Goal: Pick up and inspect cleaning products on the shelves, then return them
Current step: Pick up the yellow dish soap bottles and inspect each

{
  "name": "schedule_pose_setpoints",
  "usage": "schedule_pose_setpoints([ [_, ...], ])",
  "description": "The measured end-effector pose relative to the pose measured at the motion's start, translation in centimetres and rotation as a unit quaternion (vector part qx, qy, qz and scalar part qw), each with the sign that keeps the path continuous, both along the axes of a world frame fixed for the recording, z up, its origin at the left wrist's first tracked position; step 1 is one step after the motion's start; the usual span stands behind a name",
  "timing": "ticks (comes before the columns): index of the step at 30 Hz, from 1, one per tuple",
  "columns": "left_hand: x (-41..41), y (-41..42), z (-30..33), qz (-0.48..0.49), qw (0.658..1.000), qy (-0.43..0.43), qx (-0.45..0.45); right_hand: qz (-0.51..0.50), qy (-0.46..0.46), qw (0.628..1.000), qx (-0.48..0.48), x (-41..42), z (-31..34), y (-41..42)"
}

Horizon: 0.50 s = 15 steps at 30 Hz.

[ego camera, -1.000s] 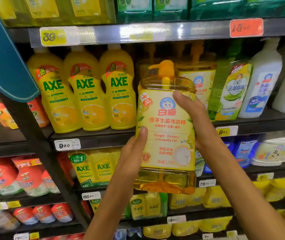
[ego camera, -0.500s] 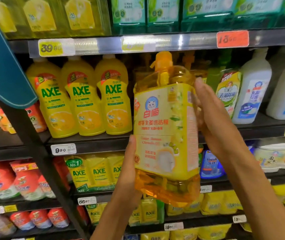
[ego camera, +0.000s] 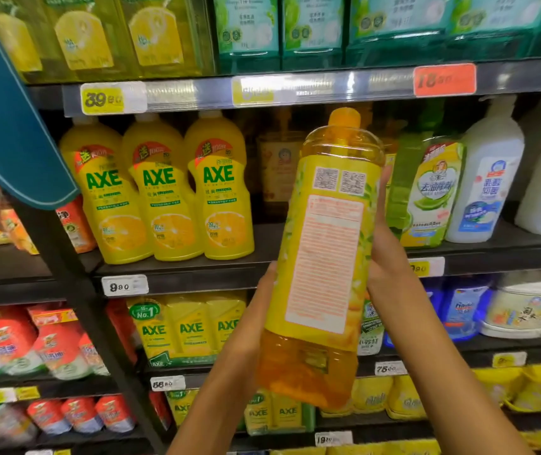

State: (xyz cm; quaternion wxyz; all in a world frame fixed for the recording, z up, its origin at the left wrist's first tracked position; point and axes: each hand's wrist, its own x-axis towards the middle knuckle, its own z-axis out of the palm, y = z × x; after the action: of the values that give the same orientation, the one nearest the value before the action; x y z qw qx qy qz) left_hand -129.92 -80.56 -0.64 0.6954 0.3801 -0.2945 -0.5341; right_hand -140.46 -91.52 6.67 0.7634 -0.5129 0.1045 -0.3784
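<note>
I hold a large clear pump bottle of orange dish liquid (ego camera: 325, 257) upright in front of the shelves. Its yellow back label faces me, with two QR codes and a block of red print. My left hand (ego camera: 256, 310) grips its lower left side. My right hand (ego camera: 385, 257) clasps its right side, fingers reaching up along the edge. The orange pump top leans slightly right and reaches the height of the price rail.
Three yellow AXE bottles (ego camera: 161, 188) stand on the middle shelf (ego camera: 180, 267) to the left. A green-labelled bottle (ego camera: 430, 192) and white bottles (ego camera: 489, 178) stand to the right. A dark gap with an orange bottle (ego camera: 279, 172) lies behind. Refill packs fill the lower shelves. A teal cloth edge (ego camera: 6, 119) hangs at upper left.
The bottle has turned in my hands from its front label, past its side, to its back label. It also rose a little and moved right.
</note>
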Motion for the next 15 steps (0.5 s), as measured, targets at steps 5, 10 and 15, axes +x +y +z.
schedule_pose_setpoints([
  [5,1.9,1.2,1.2,0.007,0.995,-0.097,-0.033,-0.053,0.002,0.998,0.026,1.7,0.7,-2.5],
  [10,1.1,0.2,0.7,-0.027,0.998,0.007,-0.053,-0.068,0.045,0.996,-0.048,1.7,0.8,-3.6],
  [15,0.3,-0.1,0.3,-0.042,0.990,0.085,-0.109,-0.031,0.006,0.996,-0.081,1.3,1.2,-3.4],
])
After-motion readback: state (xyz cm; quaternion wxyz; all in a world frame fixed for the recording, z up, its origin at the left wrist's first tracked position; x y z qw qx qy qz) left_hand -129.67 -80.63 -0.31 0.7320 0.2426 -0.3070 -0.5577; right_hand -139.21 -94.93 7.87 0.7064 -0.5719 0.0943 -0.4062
